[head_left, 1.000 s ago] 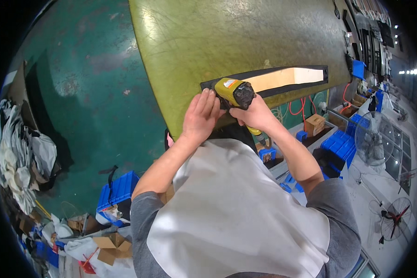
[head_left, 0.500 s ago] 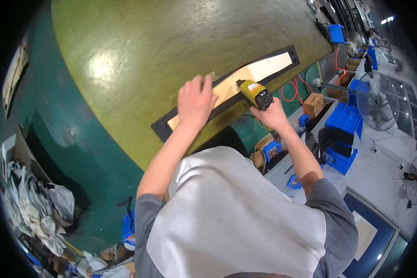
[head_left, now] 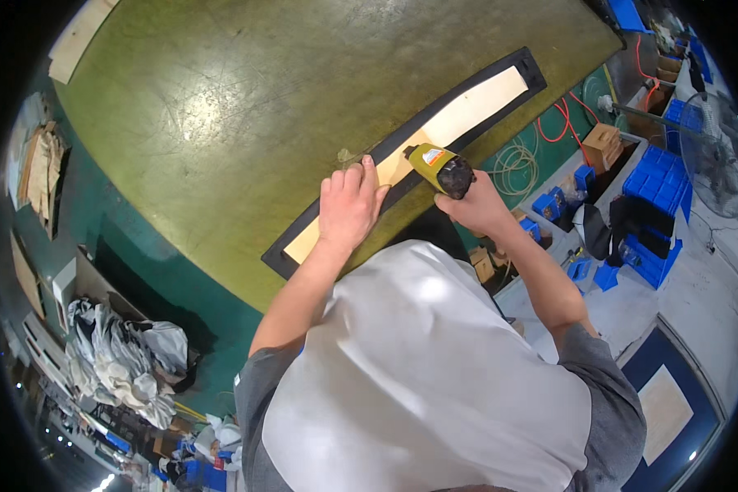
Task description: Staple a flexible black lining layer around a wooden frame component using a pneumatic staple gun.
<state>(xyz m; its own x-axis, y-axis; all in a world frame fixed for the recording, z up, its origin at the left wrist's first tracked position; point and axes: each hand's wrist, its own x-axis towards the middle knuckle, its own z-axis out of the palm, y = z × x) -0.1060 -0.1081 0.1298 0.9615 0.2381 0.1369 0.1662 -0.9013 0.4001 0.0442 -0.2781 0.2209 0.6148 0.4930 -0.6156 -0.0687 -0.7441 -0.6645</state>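
A long, narrow board (head_left: 481,104) with a pale wooden middle and a black border lies slantwise on the table. My left hand (head_left: 348,209) presses on its lower left part, fingers bent together over the far edge and thumb on the pale wood. Gripped in my right hand (head_left: 477,205) is a yellow-green power drill (head_left: 429,159) with a black rear end. Its nose points left over the pale strip, close to my left fingertips. Whether the tip touches the wood, I cannot tell. My right hand hides most of the drill's handle.
The green tabletop (head_left: 246,156) has a curved left edge. Wooden pieces (head_left: 80,37) lie at its far left corner. To the right stand blue crates (head_left: 652,182), a cardboard box (head_left: 602,145), a coiled hose (head_left: 517,166) and a fan (head_left: 717,152). Crumpled pale cloth (head_left: 123,353) lies at the left.
My left hand has come down onto the board, its fingers now bent over the far edge. The drill has shifted slightly left along the strip. The whole view has turned a little.
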